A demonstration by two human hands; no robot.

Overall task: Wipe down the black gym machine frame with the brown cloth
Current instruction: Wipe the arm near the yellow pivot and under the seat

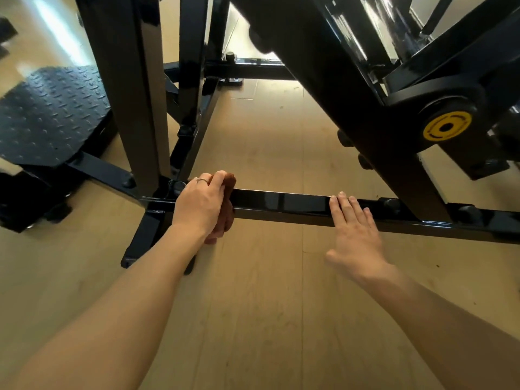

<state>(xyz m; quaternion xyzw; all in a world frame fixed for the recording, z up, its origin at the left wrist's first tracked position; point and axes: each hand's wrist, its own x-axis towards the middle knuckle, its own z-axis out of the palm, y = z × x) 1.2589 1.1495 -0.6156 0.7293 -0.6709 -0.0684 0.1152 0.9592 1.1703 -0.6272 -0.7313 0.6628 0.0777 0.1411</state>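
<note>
A low black horizontal bar of the gym machine frame (pixel 281 205) runs across the floor in front of me. My left hand (pixel 201 205) grips the brown cloth (pixel 229 182) and holds it wrapped over the bar's left end, beside the joint with the upright post. Most of the cloth is hidden under that hand. Further right on the same bar, my right hand (pixel 356 229) rests flat, fingers straight with the tips on the bar's top.
A thick slanted black beam (pixel 351 108) rises to the right, with a yellow pivot disc (pixel 447 126). Upright posts (pixel 135 94) stand at left beside a black tread-plate footrest (pixel 53 114). Pale wooden floor (pixel 267 305) lies below the bar.
</note>
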